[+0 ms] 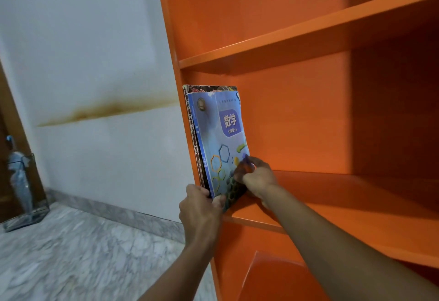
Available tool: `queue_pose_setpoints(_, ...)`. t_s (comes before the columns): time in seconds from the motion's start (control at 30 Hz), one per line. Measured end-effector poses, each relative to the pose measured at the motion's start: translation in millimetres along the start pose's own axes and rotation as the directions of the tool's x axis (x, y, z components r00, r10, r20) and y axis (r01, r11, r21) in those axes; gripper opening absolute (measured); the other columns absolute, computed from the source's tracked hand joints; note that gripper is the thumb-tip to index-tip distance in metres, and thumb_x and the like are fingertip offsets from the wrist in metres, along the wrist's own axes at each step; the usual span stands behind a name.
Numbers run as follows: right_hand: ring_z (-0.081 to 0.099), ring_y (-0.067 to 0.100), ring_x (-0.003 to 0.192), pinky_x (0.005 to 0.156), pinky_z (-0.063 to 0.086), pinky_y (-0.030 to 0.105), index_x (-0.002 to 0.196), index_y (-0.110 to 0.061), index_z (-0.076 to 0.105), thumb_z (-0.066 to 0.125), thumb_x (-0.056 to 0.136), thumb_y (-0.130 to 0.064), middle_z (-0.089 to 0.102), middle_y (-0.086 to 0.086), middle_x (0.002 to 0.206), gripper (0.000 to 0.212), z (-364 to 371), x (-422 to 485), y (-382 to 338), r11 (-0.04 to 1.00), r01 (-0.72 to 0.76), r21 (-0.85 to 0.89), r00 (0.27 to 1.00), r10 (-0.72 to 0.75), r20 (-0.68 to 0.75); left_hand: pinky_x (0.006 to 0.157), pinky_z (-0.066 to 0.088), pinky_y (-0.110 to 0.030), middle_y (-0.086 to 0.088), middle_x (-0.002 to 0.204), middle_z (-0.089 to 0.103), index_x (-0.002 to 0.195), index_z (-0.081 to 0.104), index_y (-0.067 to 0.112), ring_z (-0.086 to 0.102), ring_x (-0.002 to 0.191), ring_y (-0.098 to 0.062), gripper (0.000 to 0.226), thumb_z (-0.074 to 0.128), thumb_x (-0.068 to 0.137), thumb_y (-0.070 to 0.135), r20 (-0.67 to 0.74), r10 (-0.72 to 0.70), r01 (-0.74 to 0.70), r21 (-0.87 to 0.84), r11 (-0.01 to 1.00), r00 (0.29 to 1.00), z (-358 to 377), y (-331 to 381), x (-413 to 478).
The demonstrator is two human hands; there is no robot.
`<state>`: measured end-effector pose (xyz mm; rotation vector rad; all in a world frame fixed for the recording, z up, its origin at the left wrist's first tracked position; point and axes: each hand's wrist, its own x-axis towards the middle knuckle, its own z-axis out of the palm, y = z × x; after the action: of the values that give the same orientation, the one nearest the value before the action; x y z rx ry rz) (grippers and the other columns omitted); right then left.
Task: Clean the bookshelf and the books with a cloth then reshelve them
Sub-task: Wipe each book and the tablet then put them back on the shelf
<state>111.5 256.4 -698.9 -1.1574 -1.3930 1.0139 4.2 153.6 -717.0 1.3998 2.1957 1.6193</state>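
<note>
Two books (218, 143) upright on shelf (332, 208); left hand (202, 208) grips spines; right hand (255, 177) presses cover

We see our left hand (200, 208) and right hand (255, 178) bare, both forearms uncovered to the frame's edge, without sleeves, rings or watch.

Both hands (202, 208) steady upright books (221, 139) on orange bookshelf (308, 115).
</note>
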Motion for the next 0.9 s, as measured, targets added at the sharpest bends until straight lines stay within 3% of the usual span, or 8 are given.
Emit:
queue_pose_setpoints(0.13,0.053,0.024,0.122,0.098,0.045,0.027,0.145,-0.022,0.044,0.075,0.081,-0.008,0.056,0.003,0.136,0.073,1.7,-6.9,-3.0,0.998,0.006,-0.07,0.999,-0.003,0.046,0.067,0.054,-0.034,-0.003,0.093,0.062,0.096,0.045,0.018,0.063,0.083,-0.023,0.037,0.078,0.082,0.028,-0.013,-0.042,0.042,0.014,0.999,0.999,-3.8,-1.4,8.4)
queue_pose_setpoints(0.2,0.052,0.025,0.123,0.103,0.043,0.03,0.146,-0.022,0.042,0.077,0.08,-0.009,0.054,0.004,0.139,0.075,3.1,-9.7,-3.0,0.995,0.013,-0.096,0.998,-0.007,0.059,0.075,0.057,-0.04,-0.003,0.094,0.061,0.095,0.044,0.019,0.064,0.085,-0.025,0.037,0.078,0.082,0.03,-0.018,-0.048,0.048,0.029,0.998,0.999,-4.4,-3.1,10.2)
queue_pose_setpoints(0.3,0.051,0.025,0.124,0.106,0.042,0.033,0.147,-0.022,0.041,0.077,0.081,-0.011,0.053,0.004,0.14,0.075,3.2,-12.6,-3.6,0.991,0.017,-0.135,0.998,-0.009,0.061,0.073,0.057,-0.038,-0.002,0.09,0.062,0.088,0.047,0.019,0.063,0.081,-0.022,0.031,0.075,0.084,0.032,-0.019,-0.031,0.032,0.052,0.998,0.999,-5.1,-4.1,8.7)
queue_pose_setpoints(0.4,0.054,0.023,0.12,0.102,0.043,0.029,0.147,-0.023,0.041,0.078,0.08,-0.012,0.056,0.004,0.137,0.077,3.9,-14.1,-2.8,0.986,0.02,-0.165,0.997,-0.008,0.071,0.068,0.054,-0.033,0.0,0.086,0.061,0.083,0.048,0.019,0.062,0.079,-0.02,0.031,0.075,0.083,0.034,-0.003,-0.018,0.018,0.055,0.998,1.0,-7.8,-5.1,9.0)
queue_pose_setpoints(0.53,0.05,0.026,0.123,0.095,0.041,0.026,0.147,-0.023,0.04,0.074,0.084,-0.013,0.054,0.006,0.137,0.073,4.2,-26.2,-7.4,0.95,0.045,-0.308,0.998,-0.027,0.062,0.075,0.056,-0.039,-0.001,0.09,0.062,0.086,0.048,0.019,0.063,0.083,-0.023,0.03,0.072,0.086,0.037,0.067,0.0,-0.005,0.075,0.997,0.998,-15.4,-8.6,8.0)
queue_pose_setpoints(0.7,0.05,0.028,0.127,0.104,0.043,0.031,0.146,-0.024,0.041,0.071,0.085,-0.017,0.054,0.005,0.139,0.068,13.3,-47.1,-16.1,0.848,0.09,-0.522,0.996,-0.076,0.048,0.069,0.05,-0.03,-0.002,0.095,0.06,0.099,0.052,0.016,0.063,0.089,-0.023,0.016,0.059,0.095,0.03,0.191,0.081,-0.114,0.171,0.979,0.978,-36.5,-13.2,5.7)
queue_pose_setpoints(0.9,0.056,0.033,0.116,0.095,0.048,0.037,0.136,-0.024,0.05,0.061,0.087,-0.021,0.063,0.008,0.126,0.05,17.1,-87.7,-20.1,0.601,0.134,-0.788,0.988,-0.147,0.055,0.071,0.048,-0.034,-0.008,0.106,0.062,0.105,0.056,0.015,0.059,0.092,-0.025,0.021,0.047,0.098,0.032,0.362,0.229,-0.339,0.279,0.898,0.904,-62.0,-31.7,-1.5)
